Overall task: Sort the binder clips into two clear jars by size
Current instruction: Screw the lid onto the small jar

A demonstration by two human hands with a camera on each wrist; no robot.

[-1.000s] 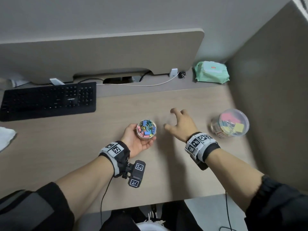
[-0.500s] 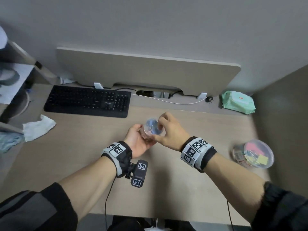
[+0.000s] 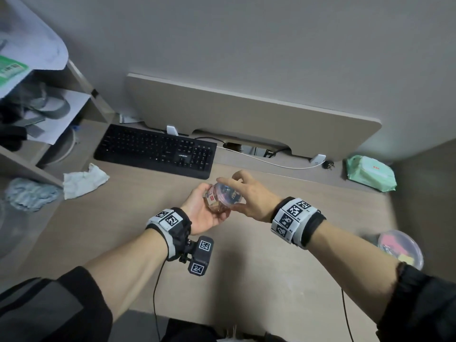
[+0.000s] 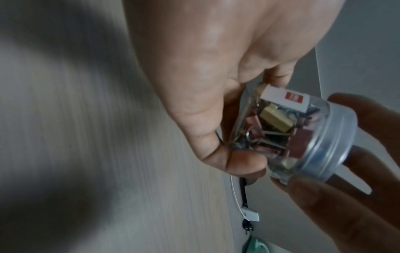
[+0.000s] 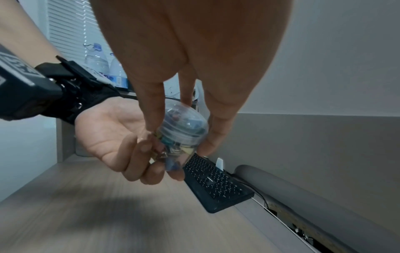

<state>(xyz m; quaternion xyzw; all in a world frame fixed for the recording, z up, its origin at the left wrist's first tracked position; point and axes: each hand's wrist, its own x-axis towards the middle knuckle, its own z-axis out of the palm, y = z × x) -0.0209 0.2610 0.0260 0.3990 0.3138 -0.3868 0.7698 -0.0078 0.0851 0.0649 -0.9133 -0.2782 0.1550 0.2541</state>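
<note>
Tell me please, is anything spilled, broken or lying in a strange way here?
Nothing looks spilled or damaged. The small jar, lid on and clips inside, is held tilted above the desk between the left hand and right hand. Only a crumpled tissue lies loose left of the keyboard.

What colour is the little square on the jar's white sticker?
Red. The sticker on the small jar shows best in the left wrist view.

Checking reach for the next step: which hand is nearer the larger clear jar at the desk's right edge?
Right. The right hand sits left of the larger jar; the left hand lies farther left, both gripping the small jar.
</note>
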